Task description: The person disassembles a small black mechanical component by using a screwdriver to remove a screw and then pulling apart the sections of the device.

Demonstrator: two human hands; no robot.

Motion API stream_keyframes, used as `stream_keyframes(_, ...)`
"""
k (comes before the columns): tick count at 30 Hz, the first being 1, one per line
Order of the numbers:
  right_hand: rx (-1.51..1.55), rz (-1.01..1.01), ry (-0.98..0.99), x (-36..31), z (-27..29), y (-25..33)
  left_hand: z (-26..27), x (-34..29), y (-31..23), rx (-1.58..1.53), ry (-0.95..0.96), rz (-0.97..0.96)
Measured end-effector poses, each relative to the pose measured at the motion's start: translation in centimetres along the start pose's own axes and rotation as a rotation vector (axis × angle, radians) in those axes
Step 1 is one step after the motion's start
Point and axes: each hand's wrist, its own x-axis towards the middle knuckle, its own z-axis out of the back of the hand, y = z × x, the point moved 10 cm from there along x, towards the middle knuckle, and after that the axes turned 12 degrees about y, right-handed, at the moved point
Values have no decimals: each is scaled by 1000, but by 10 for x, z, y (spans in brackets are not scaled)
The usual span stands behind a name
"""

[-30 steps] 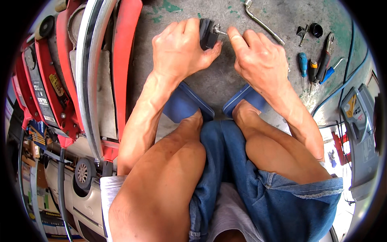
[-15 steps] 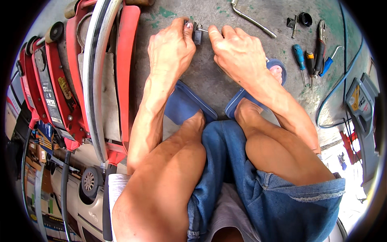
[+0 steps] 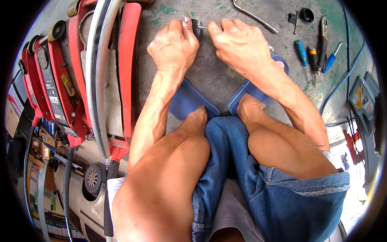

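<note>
Above the concrete floor, my left hand is closed around a small dark block-like part with a metal fitting at its top. The left thumb points up along it, and the fingers hide most of the part. From the right, my right hand pinches a thin metal shaft that meets the fitting. What kind of tool or pin this shaft belongs to cannot be seen, since the curled fingers cover its other end. Both hands are held out beyond my blue sandals.
Red floor jacks stand close on the left. On the floor at right lie a bent socket wrench, a blue screwdriver, an orange-and-black screwdriver, locking pliers, a blue-handled hook, a bolt and a black cap.
My left hand has turned slightly, so its thumb points up and the dark part is tilted. My right hand stays pinched on the shaft. The whole view has shifted a little.
</note>
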Motion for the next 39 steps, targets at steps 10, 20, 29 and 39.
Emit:
stream_keyframes(10,8,-18,-27,-5,4,9,2,-7,-6,38,-25,-141)
stream_keyframes(20,116,-101,11,2,-10,-10,-4,6,-10,74,73,-83)
stream_keyframes(29,797,-188,276,-9,-40,-44,-7,1,-18,76,98,-129)
stream_keyframes(39,802,-323,668,-7,-44,-45,-1,-3,-4,39,75,-68)
